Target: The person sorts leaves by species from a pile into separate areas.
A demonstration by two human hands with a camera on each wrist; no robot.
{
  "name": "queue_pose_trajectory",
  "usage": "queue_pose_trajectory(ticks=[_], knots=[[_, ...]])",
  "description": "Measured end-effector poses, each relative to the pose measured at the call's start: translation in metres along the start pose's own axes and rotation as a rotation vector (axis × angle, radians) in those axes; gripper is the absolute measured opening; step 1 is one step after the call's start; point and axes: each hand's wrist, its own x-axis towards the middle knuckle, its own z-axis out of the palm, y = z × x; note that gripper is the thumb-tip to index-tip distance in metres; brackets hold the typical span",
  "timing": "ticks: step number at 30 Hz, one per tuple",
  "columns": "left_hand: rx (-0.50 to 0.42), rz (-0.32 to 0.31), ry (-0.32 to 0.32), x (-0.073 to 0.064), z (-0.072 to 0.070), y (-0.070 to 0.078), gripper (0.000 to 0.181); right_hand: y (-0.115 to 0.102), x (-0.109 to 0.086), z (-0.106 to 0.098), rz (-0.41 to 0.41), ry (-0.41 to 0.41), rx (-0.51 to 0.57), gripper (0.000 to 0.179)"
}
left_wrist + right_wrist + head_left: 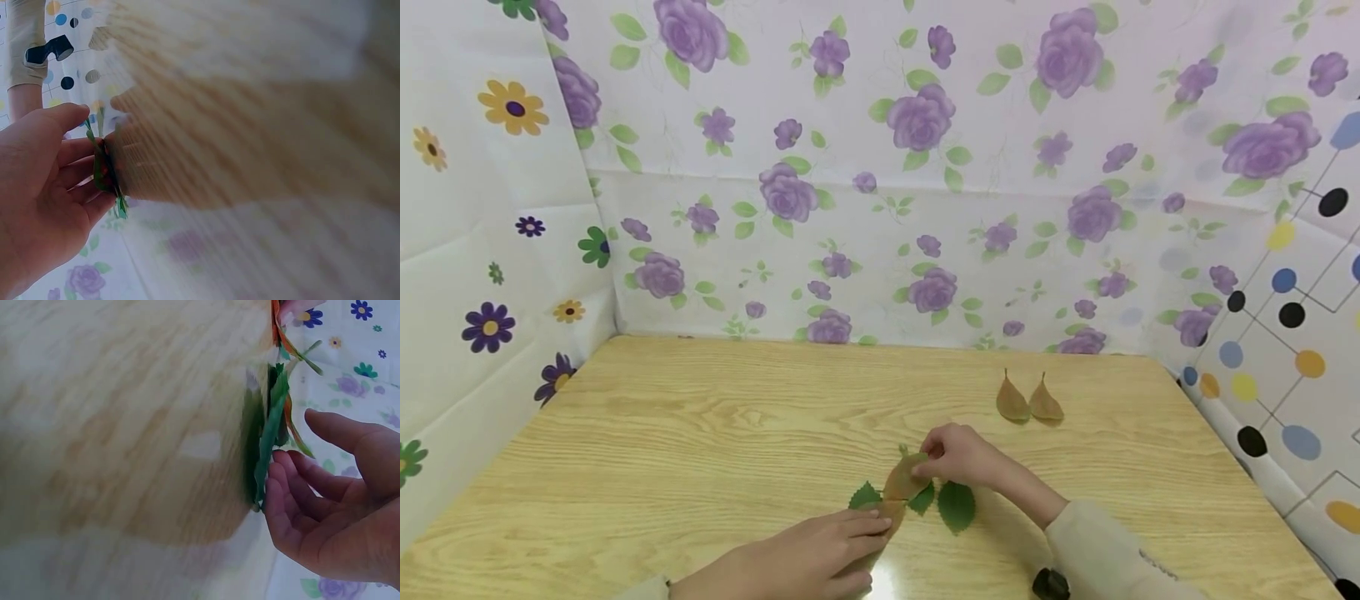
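Note:
A brownish-green leaf (pixel 904 478) lies at the middle front of the table, its tip beside my right hand (pixel 964 455). Below it, another brownish leaf (pixel 892 514) is partly hidden under the fingertips of my left hand (pixel 805 557), which rests with extended fingers. A toothed green leaf (pixel 865 495) sticks out on the left, and a smaller green leaf (pixel 922 499) on the right. Just under the right hand is a larger green leaf (pixel 957 507). In the right wrist view, the thumb stands apart from loosely bent fingers at the leaf edges (pixel 270 440).
Two brown leaves (pixel 1012 400) with stems pointing up lie side by side toward the back right of the wood-grain table (pixel 700 417). Flowered sheets (pixel 865 250) hang behind and at the left, a dotted one at the right. A black device (pixel 1050 583) sits at the right sleeve.

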Motion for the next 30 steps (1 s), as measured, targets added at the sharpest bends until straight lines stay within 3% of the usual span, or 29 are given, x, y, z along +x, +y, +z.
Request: queue_pose_trajectory(ticks=[9,17,30], knots=[[-0.029,-0.009,0.002,-0.003,-0.001,0.001,0.048,-0.002,-0.001,0.003,-0.036,-0.002,0.041,0.013],[-0.032,0.001,0.01,-0.003,-0.001,0.001,0.052,-0.001,0.001,0.003,0.036,0.042,0.117,0.015],[-0.062,0.008,0.0,-0.003,-0.001,-0.004,0.051,0.003,0.007,-0.01,0.029,0.079,0.32,0.009]])
